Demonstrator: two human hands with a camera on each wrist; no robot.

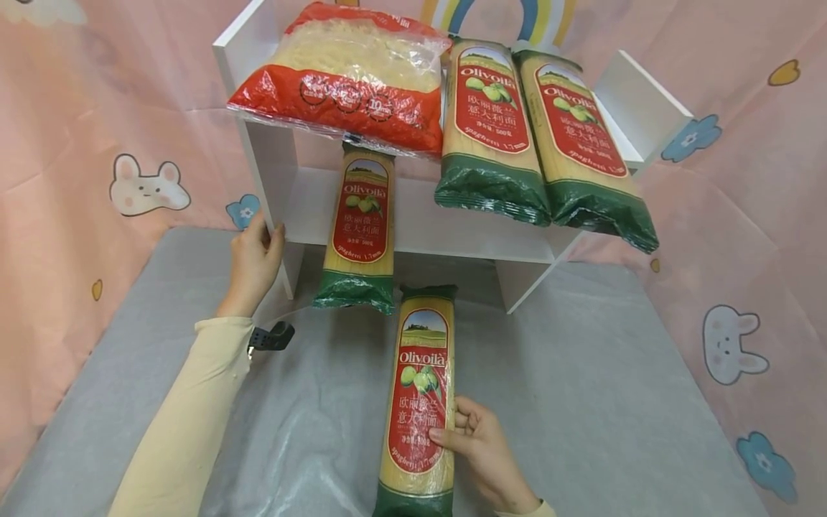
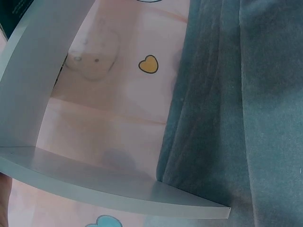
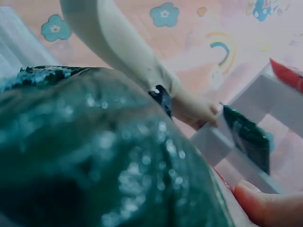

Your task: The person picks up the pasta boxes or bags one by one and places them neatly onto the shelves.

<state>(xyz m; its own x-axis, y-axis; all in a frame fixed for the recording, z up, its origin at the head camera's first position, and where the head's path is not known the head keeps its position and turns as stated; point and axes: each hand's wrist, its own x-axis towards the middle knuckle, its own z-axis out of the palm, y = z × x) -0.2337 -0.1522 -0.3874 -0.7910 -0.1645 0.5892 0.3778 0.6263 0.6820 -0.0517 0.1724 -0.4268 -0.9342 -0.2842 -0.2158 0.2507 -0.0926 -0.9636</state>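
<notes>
My right hand (image 1: 481, 449) holds a pack of spaghetti (image 1: 420, 388) by its right edge, thumb across the front, over the grey cloth. In the right wrist view the pack's green end (image 3: 104, 151) fills much of the picture, with the thumb (image 3: 265, 205) at its edge. My left hand (image 1: 252, 262) grips the left side panel of a white shelf (image 1: 261, 172). A second spaghetti pack (image 1: 362, 215) lies on the middle board, its green end jutting out past the front edge.
On the top board lie a red bag of noodles (image 1: 362, 79) and two more spaghetti packs (image 1: 494, 129), overhanging the front. Grey cloth (image 1: 620, 388) covers the surface below. Pink printed curtain (image 1: 743, 237) surrounds the shelf at the back and sides.
</notes>
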